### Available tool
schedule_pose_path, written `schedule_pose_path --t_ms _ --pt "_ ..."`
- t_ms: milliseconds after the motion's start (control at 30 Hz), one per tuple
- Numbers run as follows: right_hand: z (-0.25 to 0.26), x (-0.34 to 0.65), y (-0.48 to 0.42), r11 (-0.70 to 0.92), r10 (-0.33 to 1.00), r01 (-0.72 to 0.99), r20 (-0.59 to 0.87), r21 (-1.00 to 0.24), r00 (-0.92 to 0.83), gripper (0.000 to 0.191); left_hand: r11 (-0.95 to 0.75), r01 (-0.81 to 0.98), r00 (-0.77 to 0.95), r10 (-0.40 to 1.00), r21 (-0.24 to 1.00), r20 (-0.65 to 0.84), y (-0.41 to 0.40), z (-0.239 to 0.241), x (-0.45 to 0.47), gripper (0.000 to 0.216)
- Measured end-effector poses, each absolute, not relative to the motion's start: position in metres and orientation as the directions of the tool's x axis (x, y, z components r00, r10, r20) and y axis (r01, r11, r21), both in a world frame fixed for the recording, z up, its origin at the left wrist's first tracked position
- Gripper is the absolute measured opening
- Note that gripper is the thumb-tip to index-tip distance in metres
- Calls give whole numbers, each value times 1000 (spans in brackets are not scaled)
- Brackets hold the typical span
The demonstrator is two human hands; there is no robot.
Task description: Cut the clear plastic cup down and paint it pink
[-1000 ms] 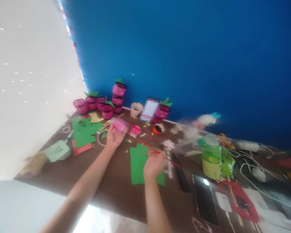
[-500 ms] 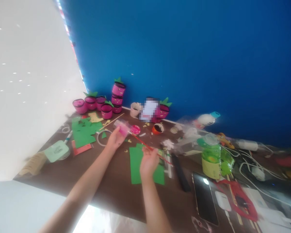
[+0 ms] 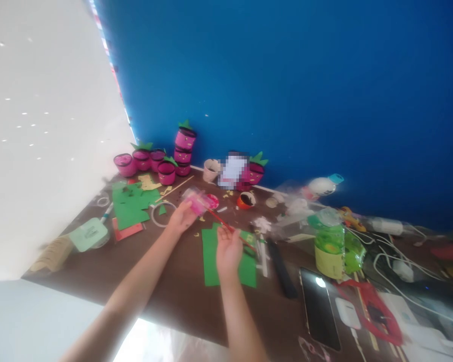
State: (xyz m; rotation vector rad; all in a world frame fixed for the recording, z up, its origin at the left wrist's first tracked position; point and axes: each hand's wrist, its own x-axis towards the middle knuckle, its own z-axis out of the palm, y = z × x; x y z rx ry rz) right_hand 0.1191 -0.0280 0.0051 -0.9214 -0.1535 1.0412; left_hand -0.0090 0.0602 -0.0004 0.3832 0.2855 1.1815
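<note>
My left hand (image 3: 183,216) is closed round a clear plastic cup (image 3: 197,201), tilted on its side and partly coated in pink. In my right hand (image 3: 229,250) is a thin red paintbrush (image 3: 219,217), gripped between the fingers, its tip at the cup. Whether the bristles touch the cup I cannot tell. Just behind the cup is a round pink-smeared palette or lid (image 3: 212,201). Beneath my right hand lies a green paper sheet (image 3: 210,259). A small orange cup (image 3: 246,200) with dark contents stands beyond the brush.
Several pink cups (image 3: 166,173) with black rims, some with green paper leaves, stand by the blue wall. Cut green paper (image 3: 130,206) and a tape ring (image 3: 162,214) lie left. At right are a phone (image 3: 320,307), a green bottle (image 3: 329,251), white cables and red-handled scissors (image 3: 385,317).
My left hand has turned the cup slightly and shifted it a little to the right. My right hand has moved slightly left, with the brush tip still at the cup.
</note>
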Motion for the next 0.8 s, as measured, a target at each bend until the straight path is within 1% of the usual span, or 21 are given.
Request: schedule_pose_path --t_ms 100,233,433,567,700,800 --pt "6 119 -28 179 797 -690 -308 -701 519 30 327 -838 363 932 437 0 60 -1 -9 36" --pt "4 120 -27 174 804 -689 -302 -703 512 30 330 -836 361 932 438 -12 60 -1 -9 36" --pt "-1 123 -27 171 807 -684 -297 -709 510 29 330 -855 337 940 399 -55 62 -1 -12 33" --pt "-1 125 -28 181 788 -688 -315 -703 529 27 306 -880 291 952 364 -96 64 -1 -17 31" --pt "0 128 -29 195 752 -693 -348 -694 560 25 250 -910 241 968 332 -70 66 0 -21 31" --pt "1 127 -29 201 753 -678 -331 -707 568 26 259 -904 246 966 340 -81 66 -1 -20 31"
